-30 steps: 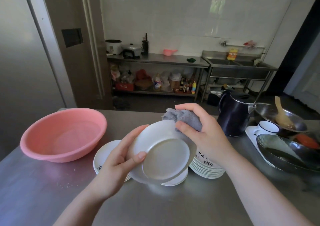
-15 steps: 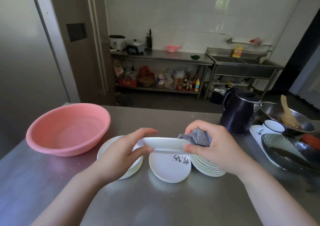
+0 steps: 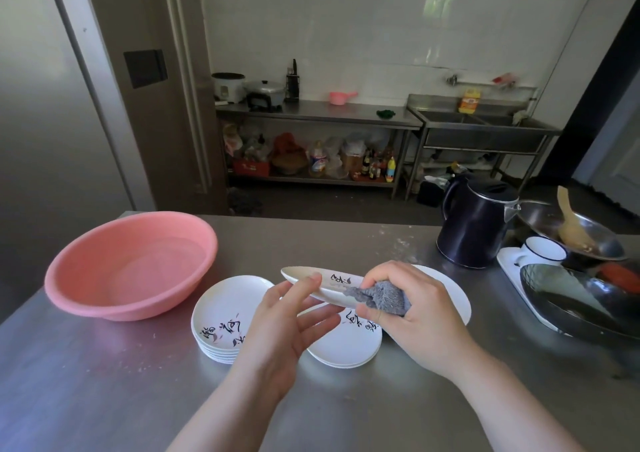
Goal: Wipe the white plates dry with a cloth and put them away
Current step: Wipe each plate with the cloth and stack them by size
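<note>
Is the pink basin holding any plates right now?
No, the pink basin holds no plates; the plate stacks sit beside it on the counter.

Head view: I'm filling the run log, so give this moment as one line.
left hand: holds white plate | right hand: presses grey cloth on plate | step: wiping | stacks on steel counter

Bare tabletop (image 3: 104,382) lies open along the near edge and near left; the pink basin (image 3: 130,264) blocks the far left; three plate stacks (image 3: 221,316) crowd the middle; a strip of free steel runs behind them to the far edge; the dark kettle (image 3: 472,223), mug (image 3: 543,252) and pans (image 3: 581,299) wall off the right.
</note>
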A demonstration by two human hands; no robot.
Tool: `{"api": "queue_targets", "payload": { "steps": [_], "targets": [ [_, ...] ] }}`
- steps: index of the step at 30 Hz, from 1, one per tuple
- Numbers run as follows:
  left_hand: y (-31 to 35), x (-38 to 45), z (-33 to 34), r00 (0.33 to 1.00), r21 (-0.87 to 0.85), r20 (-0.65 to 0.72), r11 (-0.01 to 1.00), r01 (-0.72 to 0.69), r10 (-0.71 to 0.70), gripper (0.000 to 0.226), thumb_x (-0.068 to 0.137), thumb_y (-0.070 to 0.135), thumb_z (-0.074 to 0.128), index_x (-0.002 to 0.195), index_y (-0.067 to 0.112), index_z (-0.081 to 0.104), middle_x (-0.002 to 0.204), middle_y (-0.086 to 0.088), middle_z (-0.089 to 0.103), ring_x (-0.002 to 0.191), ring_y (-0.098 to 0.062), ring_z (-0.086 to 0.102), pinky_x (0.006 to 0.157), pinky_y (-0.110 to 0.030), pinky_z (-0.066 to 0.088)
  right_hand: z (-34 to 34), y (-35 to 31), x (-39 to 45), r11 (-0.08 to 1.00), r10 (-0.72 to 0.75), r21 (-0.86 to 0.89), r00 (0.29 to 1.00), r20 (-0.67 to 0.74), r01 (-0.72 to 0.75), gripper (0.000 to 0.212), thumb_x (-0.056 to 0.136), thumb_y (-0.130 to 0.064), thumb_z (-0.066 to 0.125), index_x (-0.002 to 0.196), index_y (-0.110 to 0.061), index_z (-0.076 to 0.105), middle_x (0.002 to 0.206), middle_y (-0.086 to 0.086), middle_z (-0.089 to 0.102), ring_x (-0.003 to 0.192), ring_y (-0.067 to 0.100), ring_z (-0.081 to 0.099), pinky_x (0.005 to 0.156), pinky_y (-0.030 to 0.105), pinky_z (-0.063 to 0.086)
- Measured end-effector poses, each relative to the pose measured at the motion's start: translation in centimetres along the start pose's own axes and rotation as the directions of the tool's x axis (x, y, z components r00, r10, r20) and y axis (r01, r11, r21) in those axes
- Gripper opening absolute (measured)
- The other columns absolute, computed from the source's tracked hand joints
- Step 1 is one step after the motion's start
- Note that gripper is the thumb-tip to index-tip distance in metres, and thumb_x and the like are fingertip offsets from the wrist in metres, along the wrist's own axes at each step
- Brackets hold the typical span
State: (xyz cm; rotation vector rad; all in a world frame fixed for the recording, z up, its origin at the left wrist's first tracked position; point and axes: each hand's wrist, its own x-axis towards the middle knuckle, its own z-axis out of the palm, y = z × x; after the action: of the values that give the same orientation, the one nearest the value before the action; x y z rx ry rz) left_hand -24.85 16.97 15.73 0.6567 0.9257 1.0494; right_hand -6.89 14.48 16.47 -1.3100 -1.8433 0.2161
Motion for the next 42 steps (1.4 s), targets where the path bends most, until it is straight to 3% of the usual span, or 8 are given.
{"api": "queue_targets", "payload": {
  "steps": [7, 13, 21, 24, 27, 32, 38, 42],
  "targets": [
    [-1.4, 0.4, 0.5, 0.998, -0.093, 0.002, 0.994, -0.065, 0.065, 0.052, 0.087, 0.006, 0.066, 0.136, 0.008, 0.05, 0.098, -0.016, 0.075, 0.088, -0.031, 0.074, 0.1, -0.043, 0.05, -0.5, 1.4, -0.9, 0.992, 0.121, 0.033, 0.99, 0.07, -0.124, 0.036, 0.071, -0.027, 0.085, 0.092, -0.043, 0.059, 0.101, -0.017, 0.062, 0.101, 0.009, 0.058, 0.082, 0.025, 0.045],
    [-3.8, 2.1, -0.5, 0.996, -0.146, -0.006, 0.985, -0.087, 0.087, 0.049, 0.09, -0.002, 0.06, 0.129, 0.024, 0.045, 0.103, -0.011, 0.076, 0.095, -0.029, 0.073, 0.088, -0.035, 0.051, 0.0, 2.8, -2.5, 0.944, 0.295, 0.177, 0.953, -0.075, -0.278, 0.038, 0.071, -0.013, 0.085, 0.091, -0.037, 0.062, 0.095, -0.018, 0.066, 0.095, 0.003, 0.059, 0.076, 0.007, 0.04],
    [-10.4, 5.6, -3.3, 0.997, -0.113, -0.062, 0.993, 0.044, -0.051, 0.047, 0.09, -0.003, 0.058, 0.13, 0.021, 0.056, 0.105, -0.004, 0.075, 0.09, -0.03, 0.07, 0.09, -0.038, 0.052, 2.1, 5.2, -6.2, 0.85, 0.485, 0.289, 0.869, -0.101, -0.441, 0.039, 0.071, -0.004, 0.083, 0.084, -0.036, 0.065, 0.09, -0.017, 0.07, 0.088, 0.002, 0.063, 0.074, 0.006, 0.042],
    [-12.1, 7.0, -3.9, 0.989, -0.144, -0.092, 0.984, 0.104, -0.119, 0.052, 0.089, -0.006, 0.057, 0.135, 0.017, 0.053, 0.1, -0.007, 0.075, 0.089, -0.033, 0.067, 0.086, -0.039, 0.056, 2.6, 6.0, -7.0, 0.823, 0.527, 0.313, 0.843, -0.111, -0.473, 0.037, 0.071, -0.001, 0.083, 0.081, -0.033, 0.065, 0.086, -0.015, 0.07, 0.083, 0.002, 0.064, 0.071, 0.006, 0.043],
    [-12.9, 8.2, -4.0, 0.982, -0.168, -0.107, 0.976, 0.138, -0.157, 0.056, 0.087, -0.007, 0.058, 0.137, 0.018, 0.051, 0.114, -0.014, 0.071, 0.091, -0.035, 0.068, 0.077, -0.036, 0.061, 3.2, 6.7, -7.4, 0.804, 0.559, 0.324, 0.82, -0.126, -0.498, 0.038, 0.071, -0.002, 0.083, 0.082, -0.033, 0.064, 0.082, -0.013, 0.07, 0.079, 0.004, 0.064, 0.07, 0.008, 0.044],
    [-14.0, 9.8, -4.4, 0.979, -0.172, -0.092, 0.971, 0.165, -0.183, 0.059, 0.087, -0.01, 0.057, 0.138, 0.019, 0.049, 0.117, -0.017, 0.069, 0.101, -0.037, 0.068, 0.078, -0.038, 0.062, 3.8, 7.1, -7.8, 0.793, 0.584, 0.305, 0.801, -0.134, -0.527, 0.032, 0.071, -0.004, 0.083, 0.08, -0.029, 0.065, 0.08, -0.014, 0.07, 0.078, 0.005, 0.064, 0.068, 0.008, 0.044],
    [-15.2, 10.5, -4.9, 0.996, 0.017, -0.023, 0.996, 0.087, -0.086, 0.064, 0.088, -0.003, 0.066, 0.142, 0.024, 0.043, 0.131, -0.007, 0.062, 0.111, -0.022, 0.067, 0.088, -0.035, 0.058, 4.5, 7.3, -8.1, 0.781, 0.603, 0.286, 0.789, -0.118, -0.555, 0.038, 0.072, -0.008, 0.083, 0.087, -0.037, 0.063, 0.083, -0.013, 0.07, 0.081, 0.008, 0.065, 0.07, 0.009, 0.045],
    [-15.4, 10.6, -5.1, 0.999, 0.288, -0.047, 0.957, 0.03, -0.018, 0.101, 0.054, 0.007, 0.082, 0.14, 0.032, 0.037, 0.129, 0.004, 0.057, 0.111, -0.009, 0.061, 0.089, -0.034, 0.054, 4.8, 7.1, -8.2, 0.778, 0.604, 0.297, 0.789, -0.111, -0.554, 0.038, 0.072, -0.007, 0.083, 0.087, -0.036, 0.063, 0.085, -0.015, 0.071, 0.083, 0.007, 0.066, 0.072, 0.009, 0.045]
  ]
}}
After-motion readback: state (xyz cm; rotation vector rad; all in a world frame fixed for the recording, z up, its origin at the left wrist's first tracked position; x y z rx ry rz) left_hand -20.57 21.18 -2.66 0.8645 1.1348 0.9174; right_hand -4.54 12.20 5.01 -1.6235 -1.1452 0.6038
